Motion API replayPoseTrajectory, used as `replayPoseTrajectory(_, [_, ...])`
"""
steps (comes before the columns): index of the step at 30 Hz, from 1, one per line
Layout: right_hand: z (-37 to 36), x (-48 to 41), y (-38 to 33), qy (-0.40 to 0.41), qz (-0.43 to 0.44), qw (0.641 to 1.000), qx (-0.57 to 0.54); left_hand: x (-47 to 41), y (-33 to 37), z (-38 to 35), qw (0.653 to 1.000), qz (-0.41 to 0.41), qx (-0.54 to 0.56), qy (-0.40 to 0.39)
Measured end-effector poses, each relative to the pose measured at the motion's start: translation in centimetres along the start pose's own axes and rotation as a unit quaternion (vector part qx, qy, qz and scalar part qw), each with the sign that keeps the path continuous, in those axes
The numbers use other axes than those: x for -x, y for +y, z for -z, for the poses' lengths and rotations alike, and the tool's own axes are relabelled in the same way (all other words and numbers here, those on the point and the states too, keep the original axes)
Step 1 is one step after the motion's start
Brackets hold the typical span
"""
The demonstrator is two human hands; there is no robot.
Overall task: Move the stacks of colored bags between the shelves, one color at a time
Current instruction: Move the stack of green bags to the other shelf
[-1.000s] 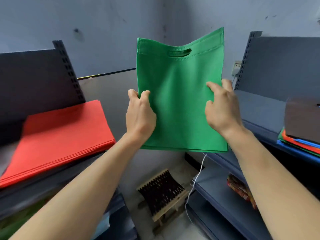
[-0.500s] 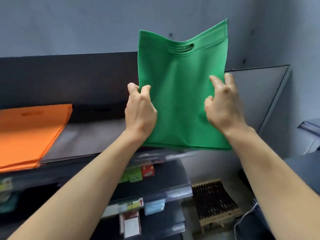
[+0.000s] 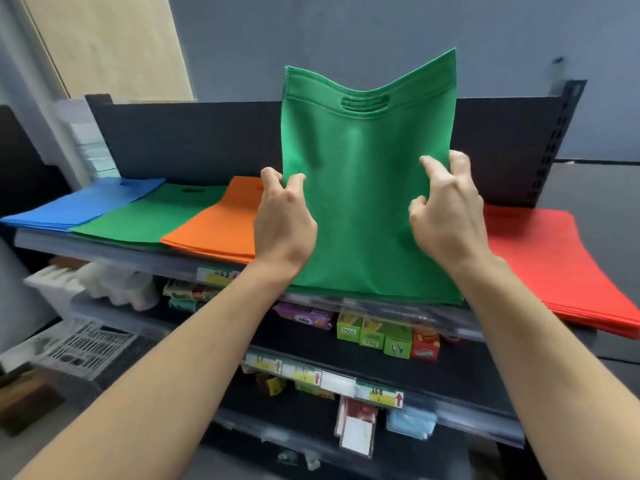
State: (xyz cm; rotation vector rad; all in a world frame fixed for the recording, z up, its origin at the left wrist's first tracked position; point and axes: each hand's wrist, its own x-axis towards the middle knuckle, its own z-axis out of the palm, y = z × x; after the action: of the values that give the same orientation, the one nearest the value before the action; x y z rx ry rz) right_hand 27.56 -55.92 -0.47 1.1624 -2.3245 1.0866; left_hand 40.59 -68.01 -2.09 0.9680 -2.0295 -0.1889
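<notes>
- While both hands hold it up in front of the top shelf [image 3: 104,252], the stack of green non-woven bags with die-cut handles [image 3: 367,188] stands nearly upright, handle edge up, its bottom edge just above the shelf's front lip.
- The left hand [image 3: 284,223] is closed on the stack's left edge, fingertips curled over the front face; the right hand [image 3: 446,213] pinches the right edge the same way, fingers bent and partly spread.
- Four flat stacks already lie on that shelf: a blue stack of bags [image 3: 79,206] at far left, a flat green stack of bags [image 3: 149,216] beside it, an orange stack of bags [image 3: 218,226] next, and a red stack of bags [image 3: 554,261] at right.
- Between the orange and red stacks the carried bags hide the shelf, so whether that spot is bare cannot be told.
- Judging from this, the task looks well along: several colours are placed and the carried green one is at the shelf but not yet laid down.
- Since green already lies on the shelf, this load probably belongs on that pile to the left, though the gap behind it is also possible.
- What remains on the other shelving cannot be told; it is out of view.
- Lower shelves hold small cartons and price tags [image 3: 377,337], not part of the job.
</notes>
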Motion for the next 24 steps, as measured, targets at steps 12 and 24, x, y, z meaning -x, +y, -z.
replayPoseTrajectory(12, [-12.1, 0.8, -17.0, -0.025, 0.038, 0.998, -0.036, -4.4, -18.9, 8.2, 0.998, 0.044, -0.016, 0.038])
replayPoseTrajectory(24, [-22.2, -0.8, -29.8, -0.052, 0.033, 0.998, -0.013, -10.6, -33.5, 13.1, 0.998, 0.048, -0.027, 0.022])
